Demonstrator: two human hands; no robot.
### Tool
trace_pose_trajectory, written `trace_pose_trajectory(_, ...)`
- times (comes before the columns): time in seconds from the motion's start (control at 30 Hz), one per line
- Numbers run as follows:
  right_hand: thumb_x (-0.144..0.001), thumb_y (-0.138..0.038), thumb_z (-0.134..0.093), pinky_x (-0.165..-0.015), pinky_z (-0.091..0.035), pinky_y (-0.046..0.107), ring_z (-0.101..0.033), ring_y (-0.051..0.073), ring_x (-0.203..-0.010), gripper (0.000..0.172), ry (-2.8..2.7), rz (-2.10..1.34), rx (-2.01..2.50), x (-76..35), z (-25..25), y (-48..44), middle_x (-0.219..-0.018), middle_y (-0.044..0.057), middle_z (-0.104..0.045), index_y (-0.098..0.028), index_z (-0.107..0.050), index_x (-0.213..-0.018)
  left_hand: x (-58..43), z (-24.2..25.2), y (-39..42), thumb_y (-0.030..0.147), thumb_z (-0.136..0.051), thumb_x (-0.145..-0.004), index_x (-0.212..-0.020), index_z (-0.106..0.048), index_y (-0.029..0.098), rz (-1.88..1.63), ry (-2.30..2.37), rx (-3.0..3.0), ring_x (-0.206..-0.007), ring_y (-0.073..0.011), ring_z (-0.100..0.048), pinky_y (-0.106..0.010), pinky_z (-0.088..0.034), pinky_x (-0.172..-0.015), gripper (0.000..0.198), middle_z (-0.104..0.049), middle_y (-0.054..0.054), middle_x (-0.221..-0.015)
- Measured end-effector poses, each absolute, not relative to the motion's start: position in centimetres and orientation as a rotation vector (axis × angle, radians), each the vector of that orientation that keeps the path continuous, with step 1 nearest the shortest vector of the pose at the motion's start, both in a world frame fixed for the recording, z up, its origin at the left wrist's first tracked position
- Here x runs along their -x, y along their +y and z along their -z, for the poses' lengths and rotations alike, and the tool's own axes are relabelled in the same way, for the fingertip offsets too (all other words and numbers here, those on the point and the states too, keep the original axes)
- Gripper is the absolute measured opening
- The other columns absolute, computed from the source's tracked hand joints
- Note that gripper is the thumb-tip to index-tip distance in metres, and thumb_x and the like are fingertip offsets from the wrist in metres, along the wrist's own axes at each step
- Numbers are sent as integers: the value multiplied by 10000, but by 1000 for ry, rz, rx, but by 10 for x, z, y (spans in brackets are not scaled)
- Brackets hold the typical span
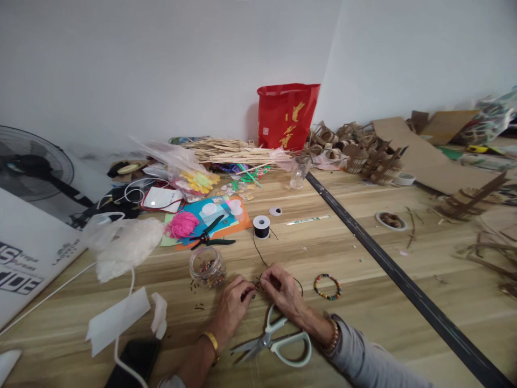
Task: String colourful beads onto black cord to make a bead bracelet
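Observation:
My left hand (234,303) is closed in a pinch at small dark beads (256,285) just above the tabletop. Close beside it, my right hand (284,291) has its fingertips pinched on a thin black cord (259,252). That cord runs back to a white spool (261,227) wound with black. A clear jar (207,268) of mixed beads stands left of my hands, with a few loose beads near its base. Below my right hand lie scissors (264,340) with pale handles, blades spread. A multicoloured bead bracelet (327,286) rests to the right.
Black-handled pliers (208,234) and pink yarn (182,224) lie on coloured sheets behind the jar. A plastic bag (127,245), white paper (118,320) and dark phone-like slab (135,362) occupy the left. A red bag (287,116) stands behind; a black strip (388,269) crosses the table.

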State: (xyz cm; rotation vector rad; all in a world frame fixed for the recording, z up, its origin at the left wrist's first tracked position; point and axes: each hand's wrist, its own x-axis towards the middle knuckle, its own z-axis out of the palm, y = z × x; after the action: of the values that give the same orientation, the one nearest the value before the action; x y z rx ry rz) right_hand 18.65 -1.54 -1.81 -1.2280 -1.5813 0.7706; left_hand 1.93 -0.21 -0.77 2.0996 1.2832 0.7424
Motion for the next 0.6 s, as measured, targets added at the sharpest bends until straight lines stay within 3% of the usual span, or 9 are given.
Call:
trace_pose_trajectory(0.3,-848,-198,-541,-577,-396,239,-512,140,-641,113,-1608,-779,1218,-187,19,-15,-695,8,-558,-170,-583,-747,-15,6,4,230,-621,-730,-693,-692,166,-902,1250,-1676,-645,-185,-627,-266,-496,-612,103,-694,-48,-682)
trace_pose_trajectory(0.6,-855,-227,-530,-602,-412,244,-532,144,-660,121,-1663,-789,1156,-187,14,-17,-710,10,-546,-178,-566,-751,-10,3,8,306,-726,-659,-712,-704,135,-867,1167,-1309,-580,-158,-615,-261,-504,-600,180,-692,-24,-608)
